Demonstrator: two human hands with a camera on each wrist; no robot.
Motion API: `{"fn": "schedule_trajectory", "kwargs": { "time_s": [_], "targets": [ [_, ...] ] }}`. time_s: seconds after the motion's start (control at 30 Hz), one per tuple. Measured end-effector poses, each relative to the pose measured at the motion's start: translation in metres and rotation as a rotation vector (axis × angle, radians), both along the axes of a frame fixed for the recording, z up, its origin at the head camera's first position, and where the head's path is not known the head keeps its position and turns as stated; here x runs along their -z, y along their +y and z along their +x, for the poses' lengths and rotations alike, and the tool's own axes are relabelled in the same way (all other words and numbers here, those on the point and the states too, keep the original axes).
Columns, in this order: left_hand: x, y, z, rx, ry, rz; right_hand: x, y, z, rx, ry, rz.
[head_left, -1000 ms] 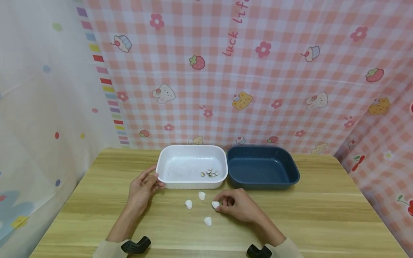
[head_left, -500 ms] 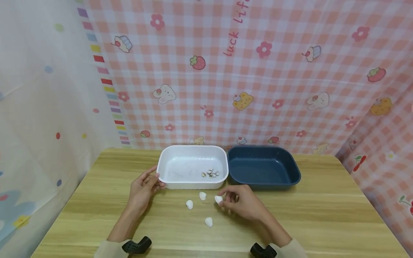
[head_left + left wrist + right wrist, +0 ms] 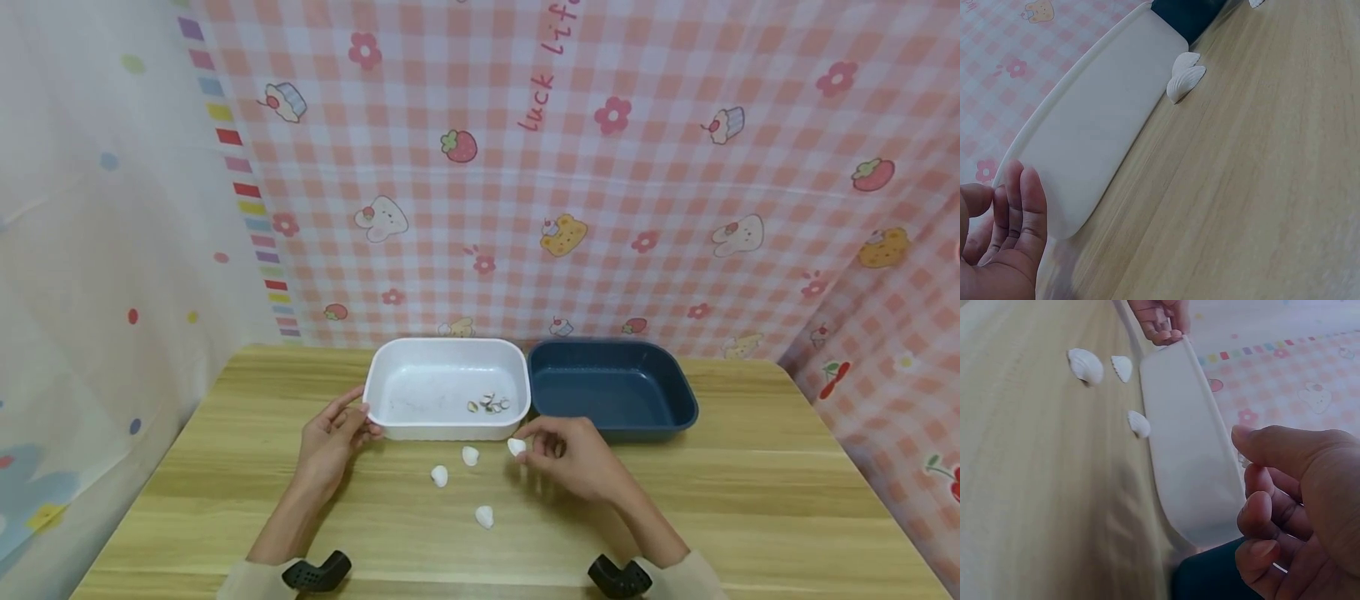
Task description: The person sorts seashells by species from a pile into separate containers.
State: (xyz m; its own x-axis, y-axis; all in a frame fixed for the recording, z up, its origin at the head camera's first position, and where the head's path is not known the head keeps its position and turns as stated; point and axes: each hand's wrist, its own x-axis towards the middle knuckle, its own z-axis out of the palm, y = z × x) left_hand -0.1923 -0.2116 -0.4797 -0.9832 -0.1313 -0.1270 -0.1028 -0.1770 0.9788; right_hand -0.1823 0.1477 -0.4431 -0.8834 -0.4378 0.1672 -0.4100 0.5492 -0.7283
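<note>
My right hand pinches a white shell between thumb and fingers, just above the table in front of where the white tray meets the blue tray. Three more white shells lie on the wood: one near the white tray, one left of it, one nearer me. My left hand rests with relaxed fingers against the white tray's left front corner. In the right wrist view the loose shells lie beside the tray wall.
Several small dark-and-white shell pieces sit inside the white tray. The blue tray's inside shows nothing. Both trays stand at the back of the wooden table, against a pink checked cloth backdrop.
My right hand has picked one shell up from the table and carried it away from me and slightly right, toward the trays. The left hand has stayed at the tray corner.
</note>
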Motion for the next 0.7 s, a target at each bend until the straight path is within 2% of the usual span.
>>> {"fn": "schedule_trajectory", "kwargs": {
  "time_s": [0.7],
  "targets": [
    [0.002, -0.001, 0.0, 0.007, 0.019, -0.003, -0.018, 0.02, -0.017, 0.091, 0.011, 0.015]
  ]
}}
